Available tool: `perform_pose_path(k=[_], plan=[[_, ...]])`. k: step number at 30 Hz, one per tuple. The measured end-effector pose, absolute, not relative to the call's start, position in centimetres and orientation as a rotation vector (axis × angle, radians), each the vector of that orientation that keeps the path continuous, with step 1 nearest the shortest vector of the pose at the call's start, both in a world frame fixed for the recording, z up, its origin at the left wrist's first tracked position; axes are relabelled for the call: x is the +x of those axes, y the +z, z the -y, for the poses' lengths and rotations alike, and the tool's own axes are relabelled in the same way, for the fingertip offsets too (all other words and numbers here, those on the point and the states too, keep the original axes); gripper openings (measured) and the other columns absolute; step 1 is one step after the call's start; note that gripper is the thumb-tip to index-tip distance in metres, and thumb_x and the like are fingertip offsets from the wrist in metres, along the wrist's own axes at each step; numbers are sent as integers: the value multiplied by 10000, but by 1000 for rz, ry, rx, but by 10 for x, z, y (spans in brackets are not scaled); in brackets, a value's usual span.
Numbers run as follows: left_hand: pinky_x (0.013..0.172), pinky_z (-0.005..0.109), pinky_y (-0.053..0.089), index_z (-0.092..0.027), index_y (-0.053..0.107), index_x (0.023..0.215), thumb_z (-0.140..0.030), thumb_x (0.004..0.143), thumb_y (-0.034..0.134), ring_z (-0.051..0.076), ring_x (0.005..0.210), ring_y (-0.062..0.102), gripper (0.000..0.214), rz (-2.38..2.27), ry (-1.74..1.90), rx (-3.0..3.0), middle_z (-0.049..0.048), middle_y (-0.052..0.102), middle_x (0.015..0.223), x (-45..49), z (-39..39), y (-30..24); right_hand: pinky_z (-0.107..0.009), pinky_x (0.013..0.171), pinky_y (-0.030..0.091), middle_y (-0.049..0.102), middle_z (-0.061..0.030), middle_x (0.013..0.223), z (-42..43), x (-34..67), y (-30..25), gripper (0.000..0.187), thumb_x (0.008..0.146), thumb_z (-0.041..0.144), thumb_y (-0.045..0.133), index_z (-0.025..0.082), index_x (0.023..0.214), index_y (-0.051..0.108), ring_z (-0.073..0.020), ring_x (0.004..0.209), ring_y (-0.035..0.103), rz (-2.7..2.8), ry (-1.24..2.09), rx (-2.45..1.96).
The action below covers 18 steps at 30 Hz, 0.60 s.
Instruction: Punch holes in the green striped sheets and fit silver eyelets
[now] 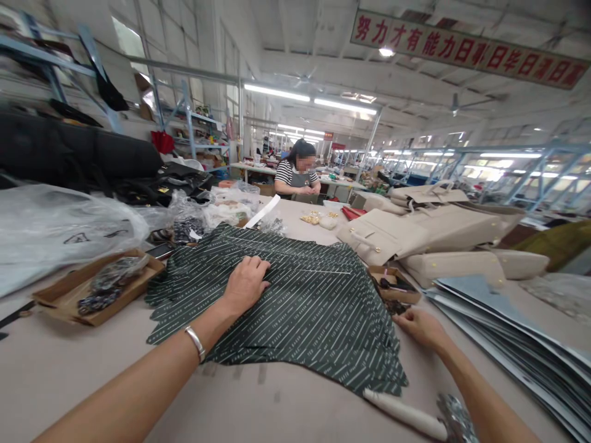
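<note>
A dark green fabric piece (295, 326) with white diagonal stripes and lettering lies spread on the table. My left hand (247, 284) rests on it, fingers together and laid on the cloth, thumb apart; a silver bracelet circles that wrist. At the cloth's right edge my right hand (418, 326) has its fingers pinched beside some small dark pieces (394, 306), and what lies between the fingertips is too small to make out. Just beyond stands a small cardboard box (410, 296) with dark items inside. A pale-handled tool (401, 413) lies near my right forearm, its end shiny.
An open cardboard tray (99, 317) holding plastic-wrapped parts stands left. Plastic bags (69, 227) and black goods lie behind it. Beige handbags (388, 231) and a stack of dark sheets (512, 351) fill the right. Gold hardware (311, 218) lies farther back, before a seated person (298, 172).
</note>
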State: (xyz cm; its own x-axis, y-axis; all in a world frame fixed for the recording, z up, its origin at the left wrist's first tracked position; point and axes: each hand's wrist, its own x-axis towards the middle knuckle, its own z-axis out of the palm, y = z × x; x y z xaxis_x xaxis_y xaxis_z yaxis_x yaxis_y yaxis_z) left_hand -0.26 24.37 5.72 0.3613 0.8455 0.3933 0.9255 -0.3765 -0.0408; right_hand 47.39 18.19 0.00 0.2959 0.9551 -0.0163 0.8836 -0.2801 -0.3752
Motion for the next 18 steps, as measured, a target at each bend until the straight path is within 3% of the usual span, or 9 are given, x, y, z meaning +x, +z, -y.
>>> perform_pose_path(k=[6, 9, 11, 14, 18], plan=[[923, 377, 513, -148, 628, 984, -188, 980, 563, 215, 1063, 586, 76, 1569, -352, -2383, 62, 624, 1090, -8, -223, 62, -308, 591, 346, 608, -43, 518, -169, 468, 5, 295, 705, 399, 631, 228, 476, 564, -228, 602, 598, 1529, 281, -2198], [809, 293, 480, -175, 627, 941, -124, 977, 458, 217, 1052, 594, 181, 1593, -314, -2402, 71, 650, 1072, -16, -208, 76, -310, 583, 368, 572, -39, 464, -159, 470, 8, 279, 657, 377, 652, 231, 451, 534, -225, 566, 589, 1376, 309, -2171], [683, 282, 431, -186, 618, 921, -126, 971, 406, 222, 933, 622, 226, 1658, -295, -2390, 68, 666, 976, -27, -197, 91, -311, 566, 397, 572, -33, 450, -150, 472, 9, 271, 641, 400, 667, 223, 471, 552, -213, 524, 583, 1266, 378, -2130], [590, 278, 336, -201, 599, 972, -214, 987, 362, 206, 722, 607, 238, 1741, -295, -2376, 35, 657, 844, -48, -182, 121, -304, 540, 446, 605, -19, 504, -132, 471, 10, 322, 634, 509, 696, 197, 594, 627, -183, 505, 575, 1118, 490, -1992], [694, 258, 383, -241, 624, 1018, -419, 891, 478, 201, 768, 608, 263, 1859, -539, -2548, -8, 678, 862, -73, -165, 157, -277, 498, 452, 532, 22, 515, -102, 458, 16, 484, 595, 647, 742, 179, 638, 628, -129, 486, 496, 960, 570, -1780]])
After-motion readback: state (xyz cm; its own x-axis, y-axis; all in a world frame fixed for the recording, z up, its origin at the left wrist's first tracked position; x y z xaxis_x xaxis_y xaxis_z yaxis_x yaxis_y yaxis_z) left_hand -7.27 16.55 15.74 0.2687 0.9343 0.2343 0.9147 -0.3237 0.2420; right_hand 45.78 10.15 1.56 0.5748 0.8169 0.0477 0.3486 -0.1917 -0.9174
